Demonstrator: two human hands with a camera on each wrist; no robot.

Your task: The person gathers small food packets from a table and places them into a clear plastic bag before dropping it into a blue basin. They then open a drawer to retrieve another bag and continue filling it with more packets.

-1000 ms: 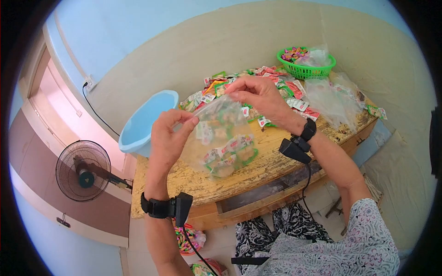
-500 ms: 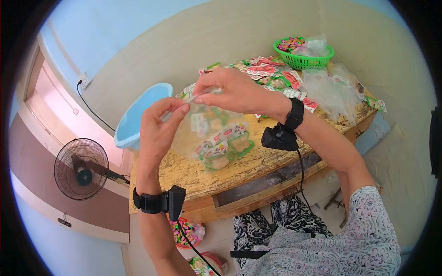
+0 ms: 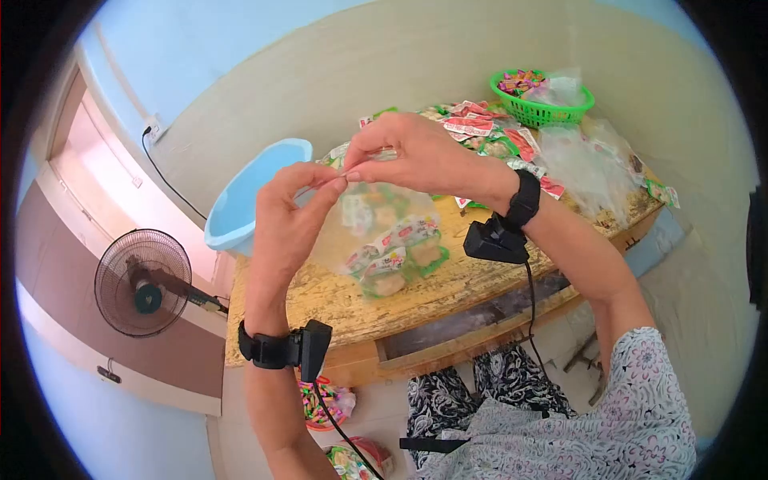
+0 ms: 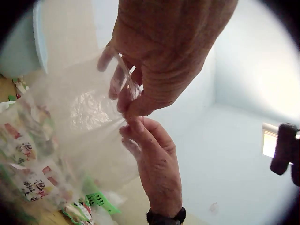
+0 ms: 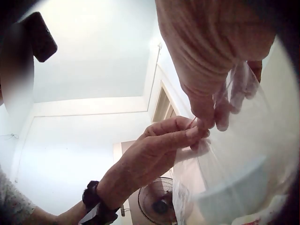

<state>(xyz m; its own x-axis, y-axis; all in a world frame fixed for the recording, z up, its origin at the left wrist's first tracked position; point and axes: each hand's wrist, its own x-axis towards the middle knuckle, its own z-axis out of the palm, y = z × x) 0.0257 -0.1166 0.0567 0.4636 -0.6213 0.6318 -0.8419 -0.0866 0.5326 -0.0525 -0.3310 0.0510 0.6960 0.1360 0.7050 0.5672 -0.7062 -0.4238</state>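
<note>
Left hand (image 3: 284, 220) and right hand (image 3: 428, 156) both clamped on the rim of the clear bag (image 3: 332, 240), thumb against fingers, fingertips together at one spot. Exact pinch point partly hidden by the fingers in head view; wrist views show the film bunched there, some fingers seen through it. Thin reddish line at the tips in right wrist view, can't tell what it is.

Bag hangs over the table (image 3: 320, 324), left of middle, toward the near edge. Can't tell if its bottom touches the wood. Green-edged packets (image 3: 400, 260) inside, low down, hazy through film; count unclear.

Blue basin (image 3: 260, 192): far left corner, near side cut off by left hand, contents not readable. Green basket (image 3: 552, 116): far edge, right part, holds small wrapped sweets (image 3: 520, 82) plus a crumpled clear bag (image 3: 566, 90). Packet pile (image 3: 472, 128) along far edge, partly behind right hand. Loose clear bags (image 3: 580, 168) at right end, overlapping, can't separate them. Single packet (image 3: 662, 194) at right edge. Drawer (image 3: 448, 328) in near side partly open, inside dim. Two containers of wrapped items (image 3: 328, 406) on floor below, left part, both half hidden by left arm and cable.
</note>
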